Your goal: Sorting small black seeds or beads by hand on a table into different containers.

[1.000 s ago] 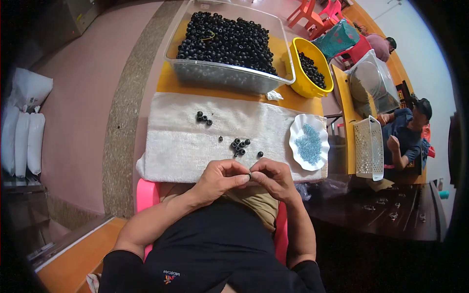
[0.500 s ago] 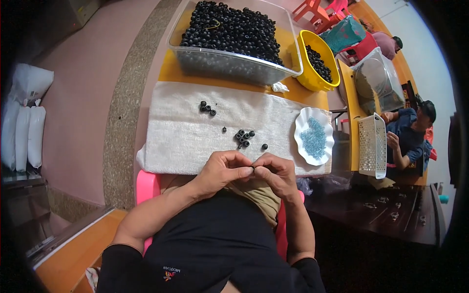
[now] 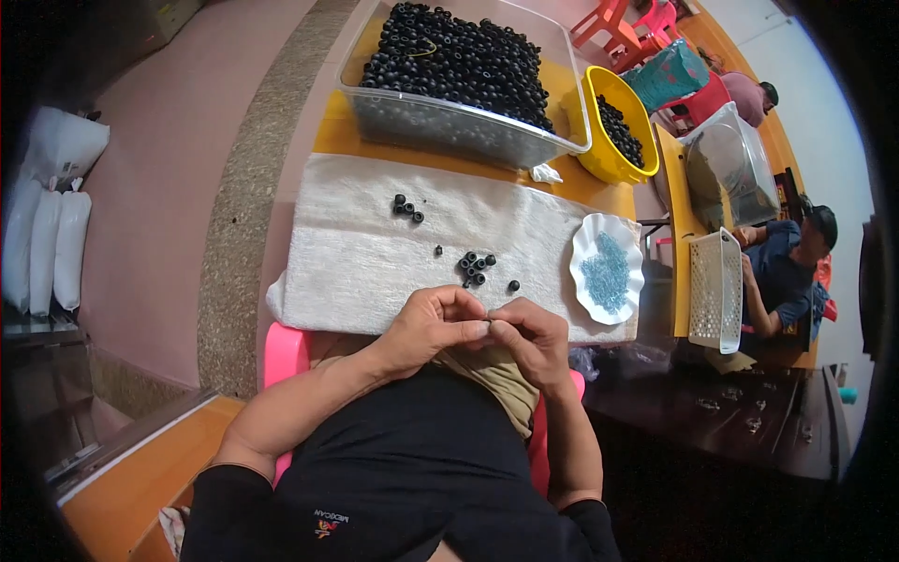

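Note:
My left hand (image 3: pixel 423 328) and my right hand (image 3: pixel 534 339) meet fingertip to fingertip above the near edge of a white cloth (image 3: pixel 342 281). Both pinch a small dark piece (image 3: pixel 489 321), mostly hidden by the thumbs and fingers. Just beyond the hands lies a cluster of short black hollow pieces (image 3: pixel 471 270), with a single black piece (image 3: pixel 513 286) to its right. A smaller black bit (image 3: pixel 438 250) sits apart, and a further group of black pieces (image 3: pixel 408 208) lies farther back. Right of the hands, a white scalloped dish (image 3: pixel 634 292) holds small clear-blue pieces (image 3: pixel 607 273).
Behind the cloth stands a clear plastic bin (image 3: pixel 440 120) heaped with black pieces. Beside it are a yellow basin (image 3: pixel 609 167) of black pieces and a crumpled tissue (image 3: pixel 545 174). At right, a co-worker (image 3: pixel 782 272) sits by a white perforated basket (image 3: pixel 715 295).
The view has shifted slightly, so the cloth and bins appear a little to the right. My hands keep their pinch; the black piece shows less between the fingertips.

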The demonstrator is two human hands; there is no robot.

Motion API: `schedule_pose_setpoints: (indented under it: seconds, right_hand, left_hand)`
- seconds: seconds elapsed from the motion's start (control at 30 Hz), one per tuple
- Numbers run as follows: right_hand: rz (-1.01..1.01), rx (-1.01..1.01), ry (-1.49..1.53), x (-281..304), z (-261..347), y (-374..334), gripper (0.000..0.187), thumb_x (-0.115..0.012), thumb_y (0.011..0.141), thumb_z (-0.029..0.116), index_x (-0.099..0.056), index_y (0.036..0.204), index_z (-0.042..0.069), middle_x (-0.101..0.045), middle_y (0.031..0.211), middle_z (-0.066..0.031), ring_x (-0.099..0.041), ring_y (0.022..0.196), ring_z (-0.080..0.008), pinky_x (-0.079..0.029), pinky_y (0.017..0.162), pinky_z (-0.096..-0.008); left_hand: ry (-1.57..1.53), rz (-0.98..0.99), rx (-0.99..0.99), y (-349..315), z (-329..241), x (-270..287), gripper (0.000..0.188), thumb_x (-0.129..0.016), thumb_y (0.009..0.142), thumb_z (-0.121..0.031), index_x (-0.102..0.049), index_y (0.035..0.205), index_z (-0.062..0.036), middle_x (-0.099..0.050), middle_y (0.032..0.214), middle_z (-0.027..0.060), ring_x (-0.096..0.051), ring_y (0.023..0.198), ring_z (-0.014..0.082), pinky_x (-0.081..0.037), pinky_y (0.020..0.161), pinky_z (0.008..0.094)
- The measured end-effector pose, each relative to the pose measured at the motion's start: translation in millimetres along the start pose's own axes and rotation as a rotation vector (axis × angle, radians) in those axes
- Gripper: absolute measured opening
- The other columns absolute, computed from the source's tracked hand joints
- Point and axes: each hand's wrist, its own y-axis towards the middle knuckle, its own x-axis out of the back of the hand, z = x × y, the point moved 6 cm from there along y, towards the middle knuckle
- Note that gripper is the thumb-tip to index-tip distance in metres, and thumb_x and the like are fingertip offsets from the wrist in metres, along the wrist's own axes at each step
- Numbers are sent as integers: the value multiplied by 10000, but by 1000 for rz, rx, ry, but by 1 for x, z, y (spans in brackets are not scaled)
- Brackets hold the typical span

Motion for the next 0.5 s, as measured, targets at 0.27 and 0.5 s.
schedule_pose_setpoints:
  seconds: [0.27,0.5]
  right_hand:
    - [-128,441,-588,-18,35,-11,264,-671,890,86,-635,1145,27,-640,953,-135,-622,816,-279,-486,717,-360]
    - [-124,334,-493,3,62,39,62,-690,839,19,-676,892,-10,-655,818,-106,-630,759,-222,-477,676,-309]
  left_hand:
    - [-93,-85,-38,-1,-6,5,131,-692,891,-38,-606,986,-11,-672,895,71,-662,798,128,-548,716,249]
    - [-106,19,-96,-4,-9,-4,107,-689,889,-29,-625,971,-5,-674,897,72,-666,792,143,-556,737,270]
